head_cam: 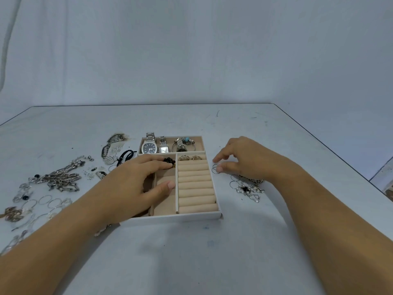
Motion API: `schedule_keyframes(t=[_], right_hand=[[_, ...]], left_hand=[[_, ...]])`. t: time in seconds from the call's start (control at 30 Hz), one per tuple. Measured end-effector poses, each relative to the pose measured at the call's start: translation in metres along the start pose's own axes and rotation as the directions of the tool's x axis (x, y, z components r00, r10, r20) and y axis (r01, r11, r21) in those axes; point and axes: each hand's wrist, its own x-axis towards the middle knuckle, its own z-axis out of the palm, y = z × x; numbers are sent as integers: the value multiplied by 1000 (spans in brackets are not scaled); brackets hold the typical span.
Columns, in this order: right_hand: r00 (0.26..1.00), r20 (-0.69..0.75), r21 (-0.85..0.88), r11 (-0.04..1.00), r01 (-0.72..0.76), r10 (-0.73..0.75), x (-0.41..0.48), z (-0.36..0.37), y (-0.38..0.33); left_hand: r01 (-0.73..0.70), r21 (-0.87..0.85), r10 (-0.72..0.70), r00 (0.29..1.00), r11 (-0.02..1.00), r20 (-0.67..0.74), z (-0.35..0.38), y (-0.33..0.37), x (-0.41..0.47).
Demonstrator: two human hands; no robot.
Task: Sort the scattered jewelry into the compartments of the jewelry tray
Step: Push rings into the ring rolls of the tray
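Note:
The white jewelry tray (pixel 197 215) with beige lining sits mid-table. Its back compartment holds two watches (pixel 150 146) and beaded bracelets (pixel 184 143). Two gold rings (pixel 190 157) sit in the top slot of the ring rolls. My left hand (pixel 136 182) lies over the left compartments, fingers straight, fingertips touching a black beaded piece (pixel 169 161). My right hand (pixel 244 160) is just right of the tray, thumb and fingertips curled down onto thin wire hoops (pixel 216 168) on the table.
Silver chains (pixel 59 177), hoops (pixel 45 200) and gold pieces (pixel 11 213) are scattered at the left. A black cord (pixel 125 156) and shell-like pieces (pixel 112 145) lie behind them. Pearl earrings and hoops (pixel 246 188) sit under my right wrist. The table's right edge (pixel 331 145) runs diagonally.

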Motion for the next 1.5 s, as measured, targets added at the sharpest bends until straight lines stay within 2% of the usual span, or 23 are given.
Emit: schedule_keyframes(t=[0.2, 0.33, 0.57, 0.73, 0.9, 1.03, 1.33, 1.4, 1.5], right_hand=[[999, 44, 41, 999, -21, 19, 8, 1, -7], [997, 55, 138, 989, -56, 49, 10, -1, -8], [972, -179, 305, 948, -94, 154, -7, -18, 15], [951, -250, 304, 947, -103, 184, -14, -23, 26], [940, -263, 319, 939, -127, 217, -19, -25, 34], [929, -286, 352, 927, -125, 234, -19, -26, 41], [940, -295, 321, 944, -70, 170, -16, -23, 35], [936, -315, 320, 946, -53, 158, -16, -22, 34], [935, -318, 324, 945, -46, 154, -16, -22, 32]], left_hand=[[-10, 0, 10, 1000, 1000, -14, 0, 0, 0], [-14, -1, 14, 1000, 1000, -11, 1, -2, 0], [-66, -74, 59, 993, 995, -98, -6, 18, 15], [-138, -53, 138, 990, 989, 0, 5, 56, 63], [-49, 66, 39, 989, 997, 141, 30, 75, 110], [-39, 201, -7, 975, 979, 224, 35, 79, 126], [33, 239, -114, 935, 970, 335, 38, 81, 138], [32, 289, -133, 932, 957, 338, 38, 85, 139], [58, 382, -166, 952, 922, 258, 35, 86, 138]])
